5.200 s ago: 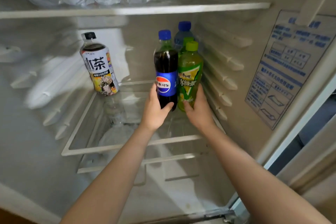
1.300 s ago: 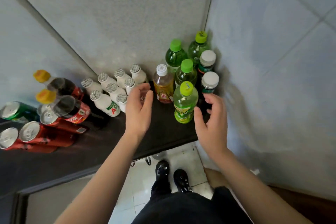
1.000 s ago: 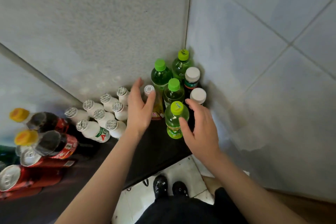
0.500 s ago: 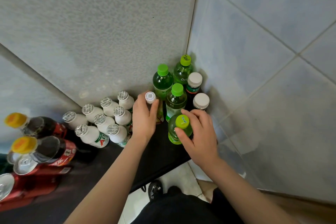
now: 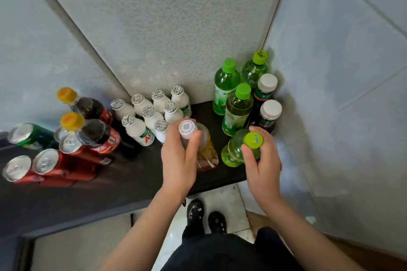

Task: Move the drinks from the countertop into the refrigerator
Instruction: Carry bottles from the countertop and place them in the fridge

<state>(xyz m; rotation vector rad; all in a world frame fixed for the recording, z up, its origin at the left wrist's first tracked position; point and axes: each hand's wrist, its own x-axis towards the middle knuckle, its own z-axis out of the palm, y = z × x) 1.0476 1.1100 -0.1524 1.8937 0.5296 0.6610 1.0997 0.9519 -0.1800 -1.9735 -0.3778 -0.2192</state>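
Corner of pale tiled walls, with a dark tabletop (image 5: 110,182) set into it and a light floor seen below the near edge. Drinks are crowded along the far side.

Near centre, a clear plastic bottle with a white cap and a yellow-orange label (image 5: 208,152) is gripped just under the cap by the left hand (image 5: 178,160), with fingers and thumb curled round the neck. To its right, a green plastic bottle with a lime-green cap (image 5: 233,149) is gripped at the shoulder by the right hand (image 5: 262,167), with fingers wrapped below the cap. Whether either base is clear of the tabletop cannot be told. The refrigerator is not in view.

Standing in the far right corner are three more green bottles (image 5: 226,86) and two dark bottles with white caps (image 5: 269,114). Small white foil-topped bottles (image 5: 152,110) are clustered left of centre. Cola bottles with yellow caps (image 5: 92,110) and red and green cans (image 5: 44,165) are noted further left.

Handling, as judged: both held bottles appear full, so they are fairly heavy for a neck grip. The thin walls would likely give under a squeeze, and the smooth labels may slip. The stiff ring under the cap is judged a secure hold, though a grip round the body would be steadier for carrying. Neighbouring bottles stand close and could be knocked.
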